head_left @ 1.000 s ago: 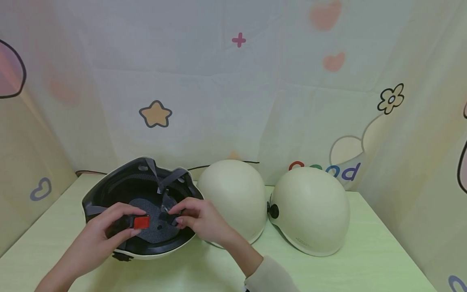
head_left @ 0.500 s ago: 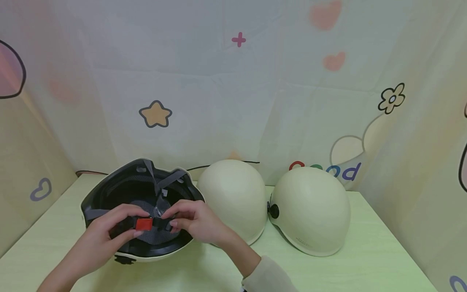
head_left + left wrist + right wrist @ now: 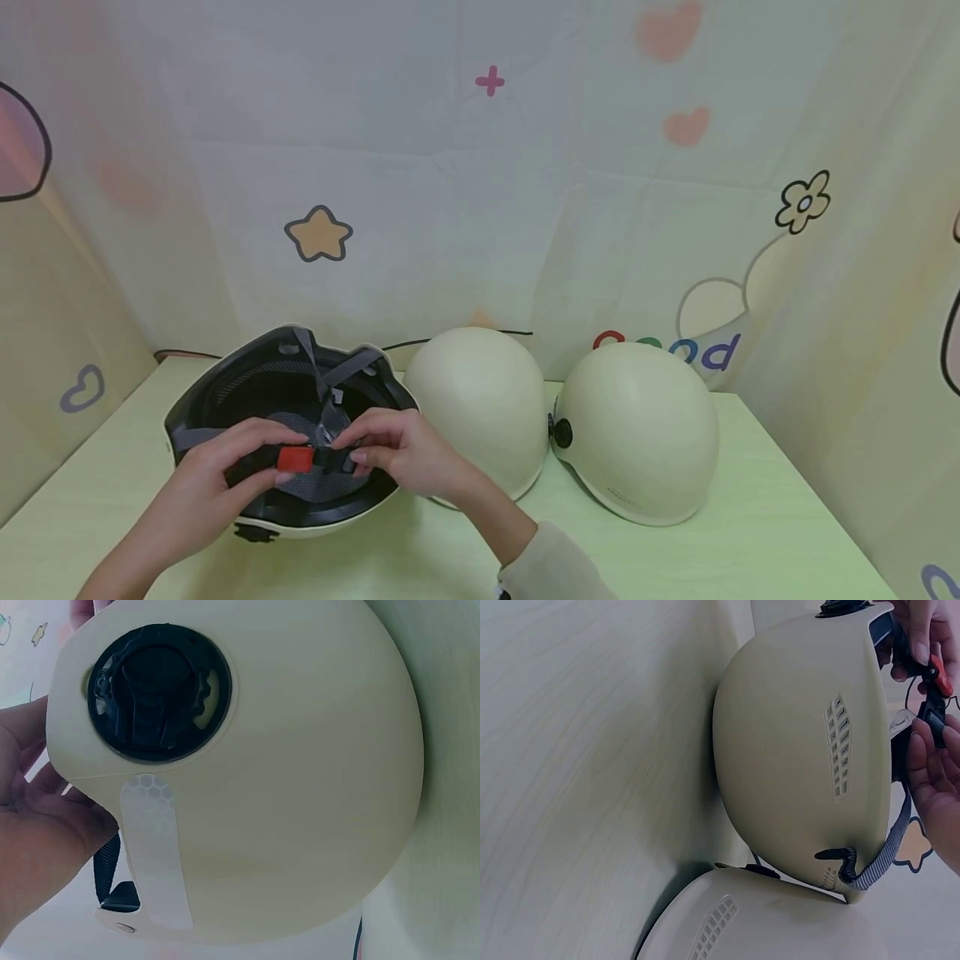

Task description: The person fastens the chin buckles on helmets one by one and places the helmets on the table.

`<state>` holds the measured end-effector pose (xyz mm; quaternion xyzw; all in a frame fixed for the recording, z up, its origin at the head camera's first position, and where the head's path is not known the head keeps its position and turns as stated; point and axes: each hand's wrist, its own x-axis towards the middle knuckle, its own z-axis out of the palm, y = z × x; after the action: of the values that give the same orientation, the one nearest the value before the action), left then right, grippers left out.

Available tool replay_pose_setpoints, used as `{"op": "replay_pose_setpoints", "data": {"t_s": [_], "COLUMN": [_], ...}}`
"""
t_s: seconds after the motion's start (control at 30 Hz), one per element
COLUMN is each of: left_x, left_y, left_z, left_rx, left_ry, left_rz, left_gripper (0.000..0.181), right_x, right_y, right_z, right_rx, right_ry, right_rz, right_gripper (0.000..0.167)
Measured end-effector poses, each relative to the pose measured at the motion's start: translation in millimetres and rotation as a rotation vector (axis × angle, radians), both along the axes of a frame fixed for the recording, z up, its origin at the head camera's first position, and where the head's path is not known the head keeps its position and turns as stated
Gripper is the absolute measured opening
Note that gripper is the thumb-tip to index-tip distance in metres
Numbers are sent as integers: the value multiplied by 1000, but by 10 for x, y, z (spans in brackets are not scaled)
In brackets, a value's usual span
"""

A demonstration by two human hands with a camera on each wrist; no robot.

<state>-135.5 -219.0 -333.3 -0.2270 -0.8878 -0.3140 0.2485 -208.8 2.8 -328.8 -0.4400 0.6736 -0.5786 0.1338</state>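
A cream helmet (image 3: 240, 383) lies with its dark padded inside facing me, at the left in the head view. My left hand (image 3: 202, 479) pinches the red end (image 3: 296, 459) of its chin-strap buckle between thumb and fingers. The black end (image 3: 341, 461) is pinched by my right hand (image 3: 412, 450). Both ends meet in line over the opening; whether they are latched I cannot tell. From the right wrist, the red end (image 3: 940, 676) and black end (image 3: 933, 716) appear touching. The left wrist view shows the helmet's outer shell (image 3: 300, 780), which hides my left fingertips.
Two more cream helmets, a middle one (image 3: 480, 400) and a right one (image 3: 641, 433), stand dome up on the pale green table (image 3: 780, 517). A black round knob (image 3: 160, 694) sits on the held helmet's side. A patterned curtain (image 3: 420, 200) hangs behind.
The two buckle ends, apart one second ago, came together as the right hand shifted left and the red end slightly right. Over the last half second hardly anything has moved.
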Motion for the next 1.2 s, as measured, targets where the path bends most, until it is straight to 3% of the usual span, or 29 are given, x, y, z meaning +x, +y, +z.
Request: {"op": "replay_pose_setpoints", "data": {"t_s": [0.43,0.63,0.87,0.93,1.13,1.2], "left_x": [-10,-7,-15,-16,-12,-10], "left_y": [6,21,15,16,25,28], "left_z": [18,32,17,18,38,42], "left_rx": [18,13,14,29,69,75], "left_ry": [-44,-49,-40,-40,-52,-57], "left_rz": [28,50,29,23,18,20], "left_gripper": [48,44,44,44,41,40], "right_x": [30,55,57,55,59,71], "right_y": [-55,-73,-74,-71,-86,-95], "right_z": [46,65,38,29,-10,-13], "right_rx": [55,54,26,12,14,4], "right_ry": [-8,-79,-122,-107,85,82], "right_rz": [-30,-25,3,9,-50,-77], "right_gripper": [20,19,20,21,32,34]}}
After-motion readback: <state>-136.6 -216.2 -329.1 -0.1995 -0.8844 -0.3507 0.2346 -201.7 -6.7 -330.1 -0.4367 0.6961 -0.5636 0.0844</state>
